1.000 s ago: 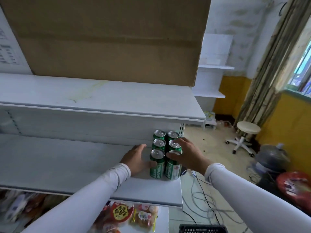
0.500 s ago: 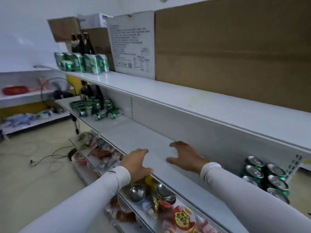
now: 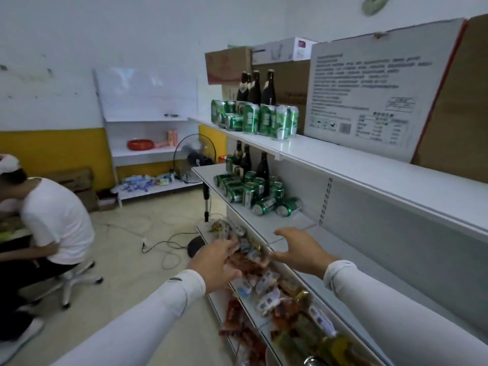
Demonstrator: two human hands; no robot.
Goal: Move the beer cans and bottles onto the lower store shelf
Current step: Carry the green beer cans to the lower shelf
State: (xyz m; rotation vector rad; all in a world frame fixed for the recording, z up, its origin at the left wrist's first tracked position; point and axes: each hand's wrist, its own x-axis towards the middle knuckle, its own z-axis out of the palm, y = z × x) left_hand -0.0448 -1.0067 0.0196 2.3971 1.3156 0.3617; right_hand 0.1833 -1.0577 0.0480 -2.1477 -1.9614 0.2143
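Observation:
Green beer cans (image 3: 266, 122) and dark bottles (image 3: 255, 88) stand on the upper white shelf (image 3: 343, 165) at its far end. More green cans (image 3: 253, 192), some lying on their sides, and dark bottles (image 3: 262, 171) sit on the lower shelf (image 3: 280, 225) below. My left hand (image 3: 215, 262) hovers open over the snack row, holding nothing. My right hand (image 3: 298, 249) reaches forward, fingers spread, above the lower shelf's front edge, also empty. Both hands are well short of the cans.
Snack packets (image 3: 264, 286) fill the bottom shelf under my hands. Cardboard boxes (image 3: 369, 96) lean along the top shelf. A standing fan (image 3: 195, 157) and cables lie on the floor ahead. A person in white (image 3: 50, 217) sits on a stool at the left.
My view has swung left from the grouped cans at the shelf's right end toward its far end. Both hands left those cans and now reach forward, empty.

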